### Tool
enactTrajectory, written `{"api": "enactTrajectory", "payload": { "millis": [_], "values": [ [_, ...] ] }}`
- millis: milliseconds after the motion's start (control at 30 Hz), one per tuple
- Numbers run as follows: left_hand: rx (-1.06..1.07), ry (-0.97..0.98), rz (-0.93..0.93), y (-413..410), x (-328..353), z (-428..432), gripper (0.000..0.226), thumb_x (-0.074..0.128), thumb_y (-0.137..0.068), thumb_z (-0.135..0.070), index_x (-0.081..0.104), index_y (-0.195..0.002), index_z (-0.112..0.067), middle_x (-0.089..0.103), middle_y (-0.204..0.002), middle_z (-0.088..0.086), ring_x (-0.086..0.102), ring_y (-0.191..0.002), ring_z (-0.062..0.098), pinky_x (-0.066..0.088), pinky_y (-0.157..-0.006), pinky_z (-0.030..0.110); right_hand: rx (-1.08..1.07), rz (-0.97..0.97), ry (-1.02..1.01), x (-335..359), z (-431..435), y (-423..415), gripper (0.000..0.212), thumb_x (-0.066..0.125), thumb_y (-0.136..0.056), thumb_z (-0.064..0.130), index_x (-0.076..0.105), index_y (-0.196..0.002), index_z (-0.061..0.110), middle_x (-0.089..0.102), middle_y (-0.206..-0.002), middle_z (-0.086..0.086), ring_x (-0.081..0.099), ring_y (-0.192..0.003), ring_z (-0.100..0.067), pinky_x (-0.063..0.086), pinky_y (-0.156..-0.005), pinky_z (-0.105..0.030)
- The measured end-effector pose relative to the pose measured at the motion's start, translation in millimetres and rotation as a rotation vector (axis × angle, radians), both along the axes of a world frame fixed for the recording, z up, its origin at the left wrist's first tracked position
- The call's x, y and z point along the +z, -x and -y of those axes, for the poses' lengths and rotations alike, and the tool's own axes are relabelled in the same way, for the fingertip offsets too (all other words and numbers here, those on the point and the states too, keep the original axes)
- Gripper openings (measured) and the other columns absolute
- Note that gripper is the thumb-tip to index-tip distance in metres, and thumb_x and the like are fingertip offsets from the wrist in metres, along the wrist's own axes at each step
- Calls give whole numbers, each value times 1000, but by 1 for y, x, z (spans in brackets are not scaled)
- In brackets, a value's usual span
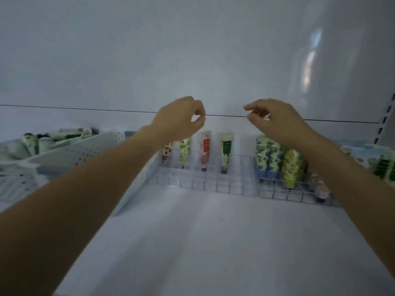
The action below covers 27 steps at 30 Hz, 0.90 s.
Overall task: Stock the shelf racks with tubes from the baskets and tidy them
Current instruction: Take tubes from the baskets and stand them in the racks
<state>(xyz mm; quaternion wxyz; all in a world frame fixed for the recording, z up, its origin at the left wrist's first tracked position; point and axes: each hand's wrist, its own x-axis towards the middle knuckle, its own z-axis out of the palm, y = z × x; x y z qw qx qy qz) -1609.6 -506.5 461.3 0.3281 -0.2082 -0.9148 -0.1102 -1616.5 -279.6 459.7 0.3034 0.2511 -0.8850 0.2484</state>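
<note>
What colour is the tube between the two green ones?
The tube is red, seen in the head view.

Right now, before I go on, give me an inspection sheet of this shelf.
Surface: white shelf board, racks at its back.
Job's things: clear plastic grid rack holds four upright tubes in its back row, one a red tube; wire rack to its right holds blue-flowered tubes and yellow-flowered tubes; white perforated basket at left holds loose tubes.
Clutter: one pale tube seems tipped in the wire rack.
Hands: left hand and right hand hover above the clear rack, fingers loosely curled, holding nothing.
Cables: nothing seen.
Surroundings: white back panel; slotted upright far right.
</note>
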Motion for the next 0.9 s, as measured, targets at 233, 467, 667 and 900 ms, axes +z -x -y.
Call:
{"api": "enactTrajectory", "payload": {
  "millis": [233, 467, 667, 900],
  "values": [
    [185, 34, 123, -7, 25, 144, 15, 53, -90, -20, 62, -100, -15, 58, -95, -3, 53, -80, 14, 43, -75, 28, 231, 149, -299, -4, 135, 2, 38, 48, -94, 33, 51, -131, 21, 53, -125, -4, 50, -109, -15, 33, -87, -19],
    [178, 189, 395, 10, 10, 227, 17, 57, -89, -30, 60, -104, -24, 59, -98, -11, 54, -72, -1, 38, -62, 12, 330, 327, -529, -20, 232, 17, 41, 46, -93, 41, 49, -132, 25, 50, -130, 2, 45, -113, -9, 31, -89, -20],
    [1, 240, 618, 36, 2, 237, 16, 65, -84, -31, 57, -98, -32, 60, -88, -21, 63, -74, 1, 45, -66, 14, 200, 503, -597, -18, 263, 53, 39, 62, -85, 37, 56, -123, 27, 58, -119, 8, 53, -102, -9, 40, -85, -22],
    [-172, 488, 830, 64, -29, 218, 27, 69, -81, -26, 65, -105, -16, 67, -101, -3, 61, -88, 12, 46, -76, 19, -97, 674, -1067, -30, 297, 75, 33, 70, -74, 48, 66, -92, 21, 59, -88, 9, 55, -81, -14, 48, -71, -29]
  ]
}}
